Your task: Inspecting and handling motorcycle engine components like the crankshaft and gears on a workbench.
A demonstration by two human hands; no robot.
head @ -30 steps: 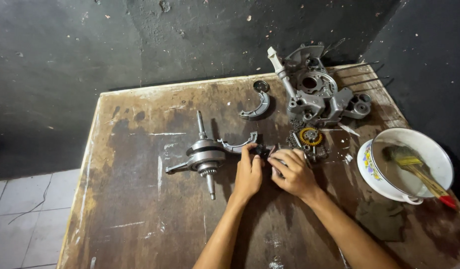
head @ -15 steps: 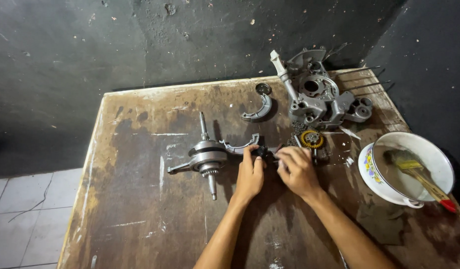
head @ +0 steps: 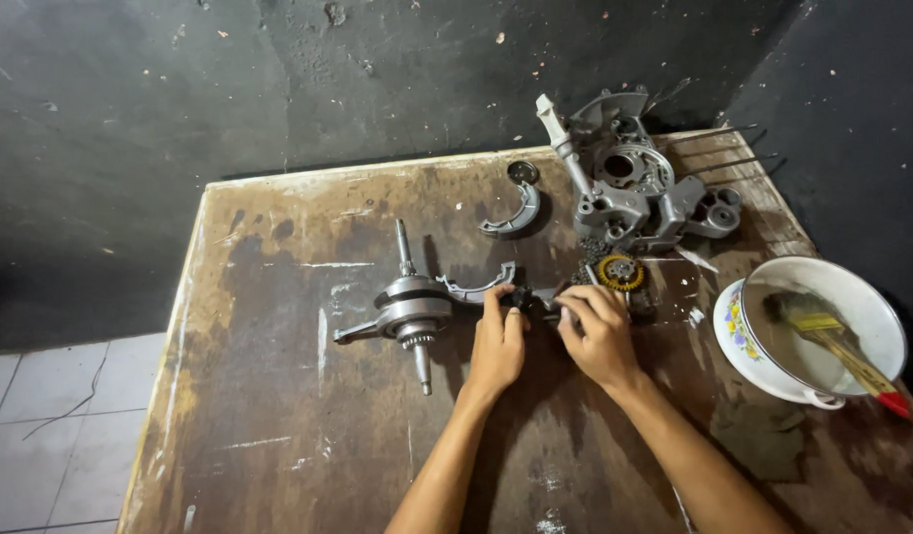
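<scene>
My left hand (head: 498, 341) and my right hand (head: 599, 331) meet over a small dark metal part (head: 532, 297) on the worn wooden table (head: 278, 415); both pinch it between fingertips. Just left of my left hand lies a crankshaft with its connecting rod (head: 409, 307). A curved grey brake shoe (head: 476, 288) rests between the crankshaft and my fingers. A gear with a yellow ring (head: 621, 271) sits right behind my right hand.
A grey engine crankcase (head: 630, 188) stands at the table's far right, with a second brake shoe (head: 514, 210) to its left. A white enamel bowl (head: 758, 341) holding a brush (head: 840, 346) sits at the right edge. Dark walls close behind; tiled floor lies left.
The hands stay on the small part, with only slight finger shifts. The view has drifted a little.
</scene>
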